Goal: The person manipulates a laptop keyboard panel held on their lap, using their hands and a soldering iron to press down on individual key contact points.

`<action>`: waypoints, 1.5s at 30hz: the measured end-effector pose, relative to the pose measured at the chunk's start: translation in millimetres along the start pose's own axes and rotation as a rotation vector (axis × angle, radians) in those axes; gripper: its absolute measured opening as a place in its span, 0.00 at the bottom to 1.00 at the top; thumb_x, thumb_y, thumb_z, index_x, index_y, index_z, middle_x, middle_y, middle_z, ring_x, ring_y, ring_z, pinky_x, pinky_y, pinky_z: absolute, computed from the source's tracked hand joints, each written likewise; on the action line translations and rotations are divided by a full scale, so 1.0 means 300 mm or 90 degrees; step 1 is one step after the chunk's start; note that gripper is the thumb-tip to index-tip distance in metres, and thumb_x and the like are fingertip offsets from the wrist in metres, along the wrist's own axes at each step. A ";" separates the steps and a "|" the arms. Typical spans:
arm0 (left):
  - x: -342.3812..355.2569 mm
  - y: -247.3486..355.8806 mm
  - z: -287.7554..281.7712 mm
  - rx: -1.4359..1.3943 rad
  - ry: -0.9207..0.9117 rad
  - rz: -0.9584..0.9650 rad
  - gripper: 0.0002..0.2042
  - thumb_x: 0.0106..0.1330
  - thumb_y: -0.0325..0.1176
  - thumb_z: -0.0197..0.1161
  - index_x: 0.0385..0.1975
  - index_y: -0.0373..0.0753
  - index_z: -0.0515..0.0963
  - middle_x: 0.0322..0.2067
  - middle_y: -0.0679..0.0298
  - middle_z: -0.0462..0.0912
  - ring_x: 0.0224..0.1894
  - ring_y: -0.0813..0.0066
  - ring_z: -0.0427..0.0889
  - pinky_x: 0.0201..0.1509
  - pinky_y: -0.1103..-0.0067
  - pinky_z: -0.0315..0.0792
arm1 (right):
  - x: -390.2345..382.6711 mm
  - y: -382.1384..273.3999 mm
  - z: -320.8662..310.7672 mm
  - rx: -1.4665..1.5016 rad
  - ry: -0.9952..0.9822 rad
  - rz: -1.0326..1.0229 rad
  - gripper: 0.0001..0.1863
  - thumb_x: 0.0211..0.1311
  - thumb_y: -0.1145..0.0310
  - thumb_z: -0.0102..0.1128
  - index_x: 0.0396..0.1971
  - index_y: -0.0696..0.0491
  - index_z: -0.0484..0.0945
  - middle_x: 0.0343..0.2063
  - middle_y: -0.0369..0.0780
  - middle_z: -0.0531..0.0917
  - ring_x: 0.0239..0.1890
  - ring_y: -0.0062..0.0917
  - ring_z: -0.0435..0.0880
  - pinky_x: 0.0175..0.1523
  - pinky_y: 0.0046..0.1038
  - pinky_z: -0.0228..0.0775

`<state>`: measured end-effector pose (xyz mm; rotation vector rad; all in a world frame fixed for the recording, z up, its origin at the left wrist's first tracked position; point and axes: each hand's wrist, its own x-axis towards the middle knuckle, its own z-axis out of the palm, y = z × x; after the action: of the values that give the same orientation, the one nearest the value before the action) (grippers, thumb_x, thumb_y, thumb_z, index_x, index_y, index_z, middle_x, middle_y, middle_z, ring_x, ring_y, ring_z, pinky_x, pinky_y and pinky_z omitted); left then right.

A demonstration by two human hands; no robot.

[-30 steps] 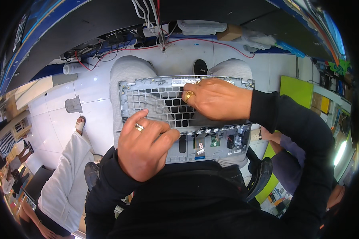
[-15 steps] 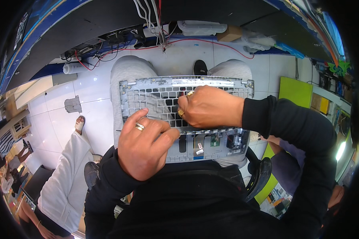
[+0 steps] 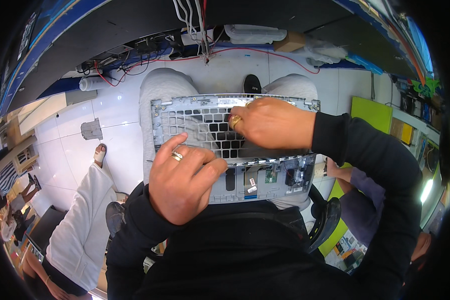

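A grey laptop top case lies across my thighs, its inner side up, with an open grid of key holes. Its nearer strip carries a small green circuit board and a flat ribbon cable. My left hand, a ring on one finger, is bent over the left part of the case; one finger stretches onto the grid and the thumb is hidden. My right hand is closed over the grid's upper right, fingertips pinched. Something small and dark red shows at them, too hidden to name.
Above my knees runs a dark desk with hanging white cables and a red cable. A clear plastic tub sits beneath it. People are nearby: a white garment at left, a purple sleeve at right. A green panel stands right.
My right hand has moved up and to the right across the grid, still closed. The top case has shifted very slightly; my left hand stays about where it was.
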<state>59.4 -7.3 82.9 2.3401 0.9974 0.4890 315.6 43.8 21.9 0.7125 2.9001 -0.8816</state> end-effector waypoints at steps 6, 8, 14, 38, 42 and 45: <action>0.000 0.001 0.002 -0.009 0.001 0.001 0.16 0.49 0.20 0.74 0.38 0.43 0.82 0.31 0.67 0.82 0.35 0.67 0.84 0.67 0.58 0.71 | -0.013 0.009 0.008 0.020 0.083 0.004 0.09 0.63 0.72 0.58 0.38 0.61 0.81 0.37 0.48 0.82 0.35 0.40 0.89 0.39 0.42 0.81; 0.000 0.000 0.002 -0.011 -0.001 -0.001 0.16 0.49 0.20 0.74 0.38 0.43 0.82 0.31 0.67 0.82 0.35 0.67 0.84 0.67 0.58 0.71 | -0.002 -0.004 0.003 -0.003 0.041 -0.009 0.09 0.60 0.71 0.60 0.33 0.61 0.82 0.34 0.47 0.84 0.33 0.40 0.89 0.39 0.40 0.82; 0.004 0.002 0.001 -0.009 -0.001 0.003 0.16 0.49 0.20 0.74 0.38 0.42 0.82 0.31 0.67 0.82 0.35 0.67 0.84 0.67 0.58 0.71 | 0.013 -0.010 -0.004 -0.053 -0.007 -0.052 0.11 0.64 0.67 0.57 0.36 0.59 0.82 0.34 0.45 0.82 0.27 0.38 0.88 0.33 0.40 0.81; 0.000 -0.008 0.011 -0.007 0.006 0.021 0.13 0.55 0.21 0.67 0.38 0.44 0.83 0.34 0.68 0.80 0.34 0.68 0.82 0.65 0.61 0.71 | -0.042 -0.012 -0.055 0.101 0.032 0.171 0.08 0.61 0.75 0.60 0.37 0.63 0.77 0.32 0.53 0.85 0.36 0.50 0.87 0.40 0.48 0.79; 0.000 -0.009 0.009 0.004 0.010 0.025 0.12 0.56 0.22 0.67 0.39 0.44 0.82 0.34 0.68 0.80 0.34 0.67 0.82 0.65 0.61 0.71 | -0.069 -0.001 -0.126 0.124 0.049 0.201 0.06 0.68 0.73 0.57 0.37 0.62 0.76 0.36 0.49 0.84 0.34 0.51 0.85 0.39 0.47 0.77; 0.018 -0.017 0.010 -0.004 0.000 0.019 0.11 0.58 0.22 0.69 0.40 0.42 0.81 0.34 0.66 0.82 0.37 0.65 0.83 0.67 0.59 0.70 | -0.128 -0.002 -0.209 0.061 0.181 0.246 0.04 0.65 0.74 0.59 0.34 0.58 0.77 0.29 0.49 0.83 0.35 0.49 0.85 0.40 0.47 0.76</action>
<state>61.8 -1.4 78.2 2.3526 0.9620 0.5029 356.1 60.9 80.6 1.4539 2.7997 -0.9366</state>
